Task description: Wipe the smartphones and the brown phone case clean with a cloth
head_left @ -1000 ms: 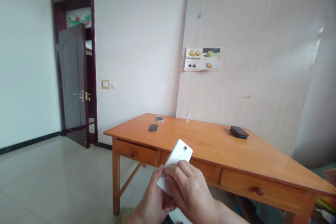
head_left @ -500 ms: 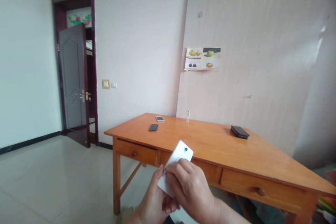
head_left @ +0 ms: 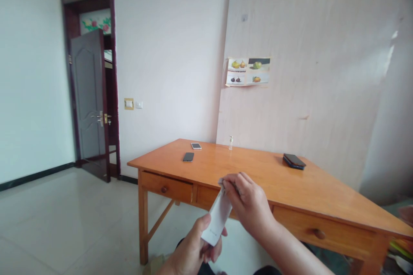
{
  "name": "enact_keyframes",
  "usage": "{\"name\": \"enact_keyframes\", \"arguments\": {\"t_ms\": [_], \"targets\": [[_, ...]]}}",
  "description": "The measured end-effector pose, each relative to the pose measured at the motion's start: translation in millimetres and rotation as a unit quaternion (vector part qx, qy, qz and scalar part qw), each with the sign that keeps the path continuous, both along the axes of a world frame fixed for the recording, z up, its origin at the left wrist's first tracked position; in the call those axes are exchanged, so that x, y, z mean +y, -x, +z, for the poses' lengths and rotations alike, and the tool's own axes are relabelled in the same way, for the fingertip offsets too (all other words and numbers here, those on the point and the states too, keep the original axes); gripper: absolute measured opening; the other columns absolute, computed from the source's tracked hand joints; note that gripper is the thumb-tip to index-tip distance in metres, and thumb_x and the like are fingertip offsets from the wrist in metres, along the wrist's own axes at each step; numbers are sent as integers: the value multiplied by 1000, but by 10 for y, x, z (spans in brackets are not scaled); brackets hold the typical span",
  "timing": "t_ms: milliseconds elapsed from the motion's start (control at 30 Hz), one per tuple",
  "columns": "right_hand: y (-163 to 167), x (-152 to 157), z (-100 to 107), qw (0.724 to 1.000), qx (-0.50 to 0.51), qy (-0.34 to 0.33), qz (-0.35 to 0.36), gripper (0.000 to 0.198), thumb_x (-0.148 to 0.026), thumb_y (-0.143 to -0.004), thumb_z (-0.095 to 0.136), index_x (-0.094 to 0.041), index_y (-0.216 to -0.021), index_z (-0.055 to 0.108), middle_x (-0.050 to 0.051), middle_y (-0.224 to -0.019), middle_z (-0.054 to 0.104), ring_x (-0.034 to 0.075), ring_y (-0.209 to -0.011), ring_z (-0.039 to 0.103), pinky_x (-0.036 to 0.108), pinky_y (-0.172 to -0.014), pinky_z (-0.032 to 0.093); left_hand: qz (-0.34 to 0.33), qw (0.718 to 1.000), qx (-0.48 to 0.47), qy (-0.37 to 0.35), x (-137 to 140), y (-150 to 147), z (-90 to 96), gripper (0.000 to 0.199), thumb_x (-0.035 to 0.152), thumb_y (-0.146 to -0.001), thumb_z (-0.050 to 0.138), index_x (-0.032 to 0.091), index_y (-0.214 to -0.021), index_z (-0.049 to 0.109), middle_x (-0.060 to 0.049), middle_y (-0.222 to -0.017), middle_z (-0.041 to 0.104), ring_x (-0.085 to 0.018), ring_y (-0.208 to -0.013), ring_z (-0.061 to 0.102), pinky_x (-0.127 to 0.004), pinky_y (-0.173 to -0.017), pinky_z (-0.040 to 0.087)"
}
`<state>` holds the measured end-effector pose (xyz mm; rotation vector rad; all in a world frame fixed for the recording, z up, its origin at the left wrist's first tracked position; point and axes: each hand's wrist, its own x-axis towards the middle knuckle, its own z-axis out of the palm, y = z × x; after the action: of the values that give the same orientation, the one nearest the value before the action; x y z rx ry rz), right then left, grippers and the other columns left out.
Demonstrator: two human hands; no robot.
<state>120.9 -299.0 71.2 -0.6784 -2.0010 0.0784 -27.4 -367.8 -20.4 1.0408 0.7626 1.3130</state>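
Observation:
A white smartphone is tilted in front of the table, its back facing me. My left hand grips its lower end, thumb along one edge and fingers underneath. Over the phone's upper end my right hand is closed, fingers bent around the top and covering the camera area. A small greyish-white bit shows at the right fingertips; I cannot tell whether it is a cloth or the phone's corner.
On the wooden table lie a dark phone, a white-framed phone and a dark stack of flat devices. A clear pump bottle stands at the back. The drawers face me; a door stands ajar.
My right hand has moved from the middle of the phone's back up to its top end, exposing the lower back. The left hand keeps its hold.

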Motion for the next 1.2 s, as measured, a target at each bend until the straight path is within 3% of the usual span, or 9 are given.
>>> {"name": "enact_keyframes", "arguments": {"t_ms": [133,267,467,567,733,967,1200], "targets": [[10,-61,-12,1000,-8,23,-5,18,-27,-96,47,-23,-94,64,2,-82,64,14,-73,61,25,-69,47,22,999,43,-8,3,10,-31,57,64,-91,36,14,-89,61,3,-51,47,-10,-49,30,-27,-53,19],[70,-235,-105,995,-81,22,62,18,-25,-95,48,-23,-92,65,2,-80,64,13,-72,62,23,-67,46,72,995,74,-3,9,18,-53,55,60,-93,37,16,-67,56,2,-51,46,-11,-51,33,-28,-55,21],[-39,96,-8,999,7,29,-12,18,-29,-95,49,-23,-89,65,2,-82,67,14,-71,63,25,-67,47,69,994,72,-33,13,49,-48,42,52,-93,44,14,-94,61,3,-54,51,-11,-51,36,-27,-54,22],[-31,64,-55,999,14,35,-17,17,-28,-95,49,-23,-88,64,2,-81,66,15,-70,62,25,-67,47,69,993,85,-35,28,31,-52,38,50,-93,46,14,-93,60,3,-54,51,-11,-51,36,-27,-53,22],[38,-170,-160,995,-64,53,64,17,-25,-95,48,-23,-89,64,1,-79,64,14,-70,61,23,-66,45,116,986,118,-32,34,5,-44,41,54,-93,44,15,-87,59,3,-54,49,-11,-50,34,-27,-53,20],[-48,108,-40,998,17,46,-30,14,-28,-94,51,-23,-88,63,1,-83,66,14,-73,63,25,-70,46,93,983,155,-35,7,30,18,41,55,-91,44,16,-91,58,4,-55,48,-11,-52,35,-27,-55,22],[18,-141,-167,995,-64,66,46,17,-26,-95,49,-24,-87,64,0,-80,65,13,-72,62,23,-68,44,136,973,181,-53,-11,-9,101,37,54,-91,46,19,-82,53,4,-54,47,-12,-54,37,-27,-55,24]]}}
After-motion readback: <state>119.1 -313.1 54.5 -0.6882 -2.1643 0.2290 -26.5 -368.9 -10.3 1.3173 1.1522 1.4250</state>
